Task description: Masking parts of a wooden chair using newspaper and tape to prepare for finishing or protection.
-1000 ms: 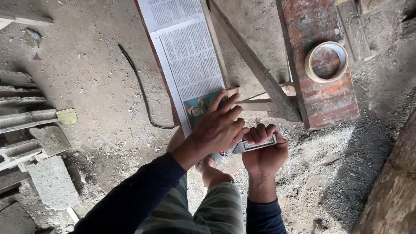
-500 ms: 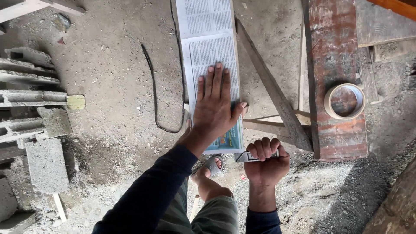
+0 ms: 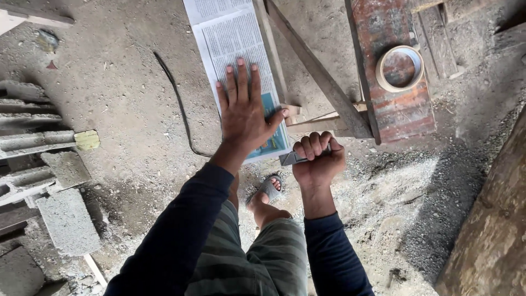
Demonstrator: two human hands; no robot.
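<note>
My left hand (image 3: 244,112) lies flat, palm down, on the long sheet of printed newspaper (image 3: 233,41) that covers a narrow plank. The fingers (image 3: 239,77) are straight and slightly spread, and the thumb reaches out to the right toward the sheet's edge. The hand presses the near end of the paper, just above its blue printed corner (image 3: 272,140).

My right hand (image 3: 316,161) is closed in a fist round a grey metal utility knife (image 3: 293,158). All four fingers are curled tight over the handle; the knife's end juts out to the left, just beside the paper's lower right corner. Whether it touches the paper I cannot tell.

Right of the paper, a dark wooden batten (image 3: 320,74) runs diagonally. Beyond it stands a worn red-painted board (image 3: 394,104) bearing a roll of pale masking tape (image 3: 400,68).

Below the hands, my foot in a grey sandal (image 3: 268,189) rests on dusty concrete ground. A black cord (image 3: 178,101) lies left of the paper, and grey concrete blocks (image 3: 60,214) sit at the far left.
</note>
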